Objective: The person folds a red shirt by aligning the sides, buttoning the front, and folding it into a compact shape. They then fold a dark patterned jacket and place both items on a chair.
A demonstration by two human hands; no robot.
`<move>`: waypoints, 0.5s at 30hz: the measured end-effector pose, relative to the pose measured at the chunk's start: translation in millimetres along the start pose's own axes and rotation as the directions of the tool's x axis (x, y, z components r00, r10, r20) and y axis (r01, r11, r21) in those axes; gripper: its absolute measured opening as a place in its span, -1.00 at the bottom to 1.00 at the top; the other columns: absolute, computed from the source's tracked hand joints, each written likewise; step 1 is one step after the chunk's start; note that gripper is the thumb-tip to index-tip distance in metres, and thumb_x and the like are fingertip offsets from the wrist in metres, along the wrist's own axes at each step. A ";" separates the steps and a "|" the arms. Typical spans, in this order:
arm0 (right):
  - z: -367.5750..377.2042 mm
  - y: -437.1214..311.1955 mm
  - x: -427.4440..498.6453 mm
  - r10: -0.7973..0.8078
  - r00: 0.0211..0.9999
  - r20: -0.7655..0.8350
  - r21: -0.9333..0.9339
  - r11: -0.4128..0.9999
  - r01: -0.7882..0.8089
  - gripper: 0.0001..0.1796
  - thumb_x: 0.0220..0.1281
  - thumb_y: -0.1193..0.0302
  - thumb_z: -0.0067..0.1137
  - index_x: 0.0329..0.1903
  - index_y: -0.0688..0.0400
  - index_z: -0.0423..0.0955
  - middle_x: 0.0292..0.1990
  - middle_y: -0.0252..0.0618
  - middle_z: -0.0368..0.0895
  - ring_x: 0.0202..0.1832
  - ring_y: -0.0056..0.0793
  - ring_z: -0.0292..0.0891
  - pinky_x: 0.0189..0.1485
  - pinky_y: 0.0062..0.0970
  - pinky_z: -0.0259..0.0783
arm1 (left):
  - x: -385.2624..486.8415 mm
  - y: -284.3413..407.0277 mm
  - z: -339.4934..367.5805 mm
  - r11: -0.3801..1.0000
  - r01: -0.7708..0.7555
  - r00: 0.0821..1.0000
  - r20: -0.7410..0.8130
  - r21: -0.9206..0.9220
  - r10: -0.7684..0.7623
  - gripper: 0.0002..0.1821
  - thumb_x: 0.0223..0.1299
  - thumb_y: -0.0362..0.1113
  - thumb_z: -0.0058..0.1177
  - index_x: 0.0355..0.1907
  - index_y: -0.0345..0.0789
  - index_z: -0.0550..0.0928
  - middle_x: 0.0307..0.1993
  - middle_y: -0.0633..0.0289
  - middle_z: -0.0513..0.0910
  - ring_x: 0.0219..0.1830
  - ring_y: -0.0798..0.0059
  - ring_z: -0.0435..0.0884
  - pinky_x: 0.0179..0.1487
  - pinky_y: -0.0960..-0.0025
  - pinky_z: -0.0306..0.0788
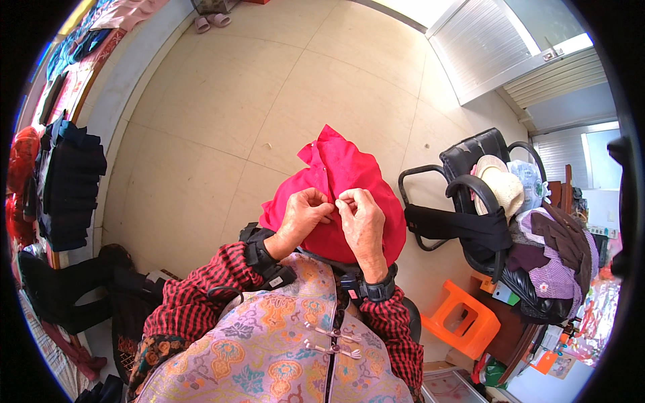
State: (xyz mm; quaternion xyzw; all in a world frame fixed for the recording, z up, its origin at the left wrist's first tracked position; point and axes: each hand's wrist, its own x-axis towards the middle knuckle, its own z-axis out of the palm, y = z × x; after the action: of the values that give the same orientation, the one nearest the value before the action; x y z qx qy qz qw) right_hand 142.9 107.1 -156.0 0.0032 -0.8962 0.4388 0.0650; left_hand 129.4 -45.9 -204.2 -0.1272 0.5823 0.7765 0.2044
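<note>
A bright red cloth garment with a placket and small snaps or buttons lies over my lap, its pointed collar-like end away from me. My left hand pinches the placket edge between thumb and forefinger. Close beside it, my right hand pinches the cloth at the same opening, fingertips almost touching those of the left. What lies between the fingertips is too small to tell. Both wrists wear black straps with small devices, over red-and-black checked sleeves.
To the right stand a black armchair holding hats and clothes, and an orange plastic stool. Folded dark clothes are stacked at the left. Pink slippers lie on the tiled floor at the far wall.
</note>
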 end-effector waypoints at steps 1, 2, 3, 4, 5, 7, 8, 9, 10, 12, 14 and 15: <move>0.4 -0.1 -0.7 0.020 1.000 0.013 0.026 0.999 -0.021 -0.89 0.32 0.53 0.32 -0.19 0.19 0.54 -0.29 -0.15 0.65 -0.32 -0.20 0.69 -0.25 -0.26 0.58 | 0.3 -1.0 0.3 0.999 -0.010 1.000 -0.002 0.044 0.010 -0.90 0.33 -0.44 0.23 -0.24 -0.46 0.67 -0.35 0.14 0.76 -0.36 0.48 0.77 -0.27 0.46 0.65; 1.1 -0.2 -1.6 0.040 0.999 0.027 0.053 0.998 -0.042 -0.90 0.32 0.53 0.32 -0.19 0.20 0.55 -0.29 -0.14 0.67 -0.32 -0.21 0.69 -0.25 -0.28 0.59 | 0.3 -1.7 0.5 0.996 -0.016 1.000 -0.007 0.086 0.016 -0.90 0.33 -0.45 0.22 -0.25 -0.47 0.68 -0.34 0.13 0.76 -0.35 0.48 0.77 -0.25 0.46 0.66; 2.2 0.5 -2.5 0.050 0.998 0.046 0.094 0.994 -0.054 -0.90 0.33 0.53 0.32 -0.19 0.21 0.56 -0.29 -0.13 0.68 -0.32 -0.22 0.70 -0.25 -0.29 0.59 | 0.5 -2.7 0.5 0.997 -0.023 1.000 -0.008 0.068 0.024 -0.90 0.34 -0.44 0.22 -0.24 -0.47 0.68 -0.34 0.14 0.77 -0.35 0.48 0.77 -0.23 0.46 0.66; 3.8 1.1 -3.3 0.093 0.995 0.043 0.111 0.989 -0.097 -0.91 0.34 0.53 0.32 -0.19 0.22 0.57 -0.30 -0.12 0.69 -0.32 -0.23 0.71 -0.24 -0.30 0.60 | 0.4 -3.3 0.3 0.998 -0.026 1.000 -0.011 0.048 0.027 -0.89 0.34 -0.44 0.22 -0.24 -0.47 0.68 -0.34 0.14 0.77 -0.34 0.48 0.77 -0.22 0.46 0.66; 5.6 2.5 -3.8 0.125 0.991 0.045 0.142 0.981 -0.130 -0.92 0.34 0.54 0.31 -0.19 0.23 0.58 -0.31 -0.11 0.71 -0.32 -0.24 0.72 -0.24 -0.31 0.60 | 0.4 -4.1 0.0 0.999 -0.024 1.000 -0.009 0.028 0.025 -0.88 0.35 -0.43 0.22 -0.24 -0.48 0.69 -0.34 0.14 0.77 -0.33 0.48 0.77 -0.20 0.46 0.67; 8.9 5.6 -5.0 0.181 0.982 0.060 0.202 0.961 -0.190 -0.93 0.35 0.55 0.30 -0.18 0.25 0.59 -0.31 -0.10 0.73 -0.33 -0.28 0.73 -0.24 -0.34 0.61 | -0.1 -5.0 -1.2 0.999 -0.015 1.000 0.004 -0.031 0.015 -0.88 0.36 -0.42 0.22 -0.23 -0.48 0.69 -0.34 0.14 0.77 -0.32 0.49 0.77 -0.19 0.46 0.66; 10.2 7.4 -5.5 0.206 0.976 0.073 0.230 0.949 -0.217 -0.94 0.36 0.56 0.29 -0.17 0.26 0.60 -0.31 -0.10 0.74 -0.33 -0.30 0.74 -0.24 -0.35 0.61 | -0.5 -5.4 -2.0 0.998 0.002 1.000 0.006 -0.055 -0.001 -0.87 0.36 -0.42 0.22 -0.22 -0.48 0.69 -0.34 0.14 0.77 -0.32 0.49 0.77 -0.18 0.46 0.66; 11.1 8.8 -6.3 0.262 0.961 0.091 0.256 0.926 -0.277 -0.94 0.36 0.57 0.28 -0.16 0.27 0.61 -0.31 -0.10 0.75 -0.33 -0.32 0.74 -0.24 -0.36 0.61 | -0.9 -5.6 -2.4 0.997 -0.003 1.000 0.016 -0.079 0.004 -0.87 0.37 -0.41 0.21 -0.23 -0.48 0.69 -0.34 0.14 0.77 -0.32 0.48 0.78 -0.17 0.46 0.67; 11.9 10.3 -7.0 0.231 0.970 0.082 0.272 0.931 -0.244 -0.94 0.36 0.58 0.27 -0.16 0.28 0.61 -0.32 -0.11 0.75 -0.33 -0.34 0.74 -0.25 -0.38 0.61 | -1.3 -5.9 -2.9 0.995 0.000 1.000 0.017 -0.097 0.001 -0.86 0.38 -0.41 0.21 -0.23 -0.48 0.69 -0.33 0.13 0.77 -0.32 0.48 0.78 -0.15 0.45 0.68; 12.9 12.0 -8.5 0.244 0.966 0.085 0.315 0.913 -0.259 -0.94 0.36 0.61 0.26 -0.15 0.29 0.61 -0.34 -0.12 0.75 -0.34 -0.38 0.74 -0.26 -0.41 0.61 | -1.9 -5.7 -3.9 0.986 0.029 0.999 0.024 -0.167 -0.025 -0.86 0.40 -0.41 0.18 -0.23 -0.48 0.69 -0.32 0.11 0.77 -0.31 0.46 0.79 -0.13 0.43 0.70; 13.3 12.5 -9.5 0.226 0.970 0.090 0.298 0.923 -0.242 -0.95 0.42 0.61 0.24 -0.13 0.31 0.62 -0.34 -0.22 0.75 -0.33 -0.54 0.71 -0.25 -0.51 0.64 | -2.5 -5.0 -5.2 0.958 0.071 0.997 0.053 -0.277 -0.059 -0.86 0.42 -0.41 0.15 -0.22 -0.48 0.69 -0.31 0.09 0.77 -0.30 0.43 0.80 -0.09 0.41 0.72; 13.5 12.8 -9.8 0.224 0.970 0.097 0.295 0.924 -0.243 -0.95 0.45 0.60 0.23 -0.12 0.32 0.63 -0.35 -0.27 0.75 -0.33 -0.62 0.69 -0.24 -0.55 0.66 | -2.6 -4.7 -6.0 0.952 0.091 0.996 0.048 -0.293 -0.081 -0.86 0.42 -0.42 0.13 -0.21 -0.48 0.68 -0.30 0.09 0.77 -0.29 0.42 0.80 -0.09 0.40 0.72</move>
State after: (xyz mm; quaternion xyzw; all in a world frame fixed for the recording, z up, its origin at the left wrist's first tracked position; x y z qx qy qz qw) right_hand 150.3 103.8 -175.4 -0.0798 -0.8132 0.5762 -0.0166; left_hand 133.6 -51.0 -208.8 -0.1675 0.4500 0.8473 0.2271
